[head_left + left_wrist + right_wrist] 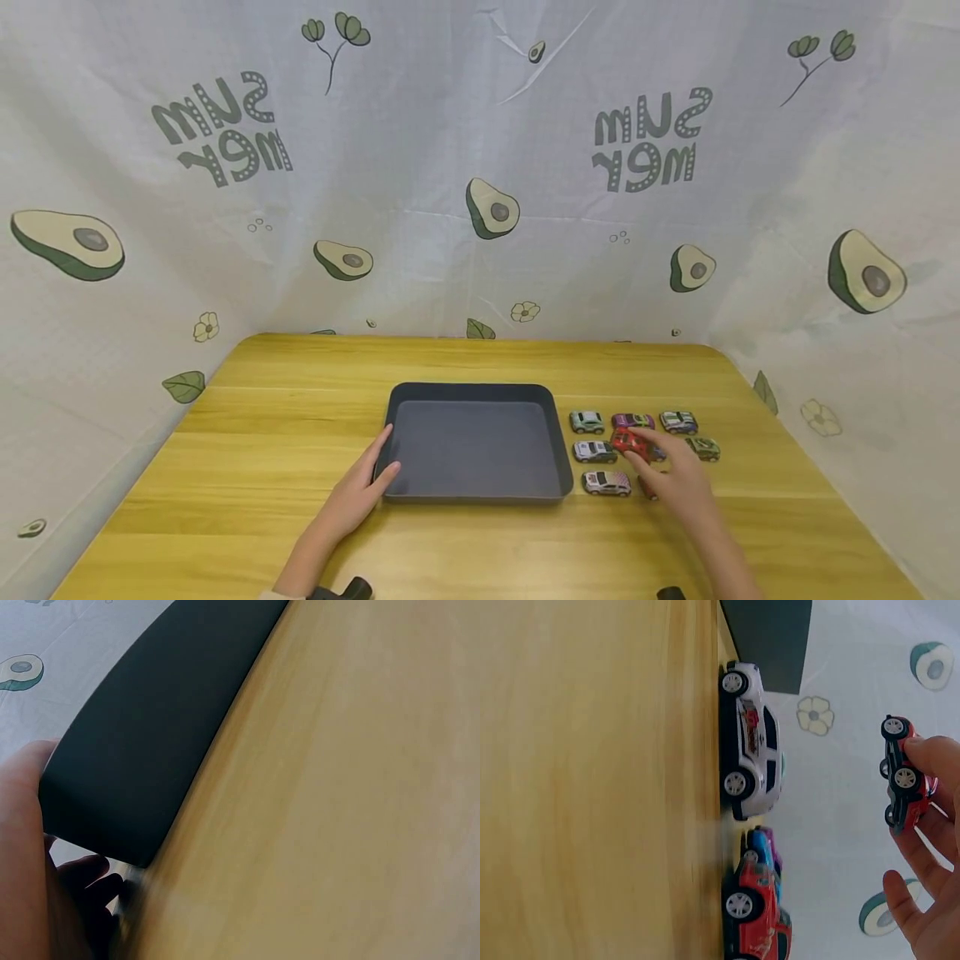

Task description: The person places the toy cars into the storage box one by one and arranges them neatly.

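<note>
My left hand (358,493) grips the dark grey tray (480,497) at its near left corner, thumb at the rim and fingers along the left side. In the left wrist view the tray's outer wall (142,742) hides part of that hand. My right hand (678,479) pinches a red toy car (628,442) between thumb and fingers. The right wrist view shows this car (907,776) raised off the table with its wheels exposed. Beneath it are a white toy car (754,742) and another red toy car (757,911), partly covered by my hand in the head view.
Several toy cars stand right of the tray, among them a pale green one (587,422), a purple one (632,421) and a green one (705,449). The wooden table (225,467) backs onto a hanging cloth (420,167) printed with avocados.
</note>
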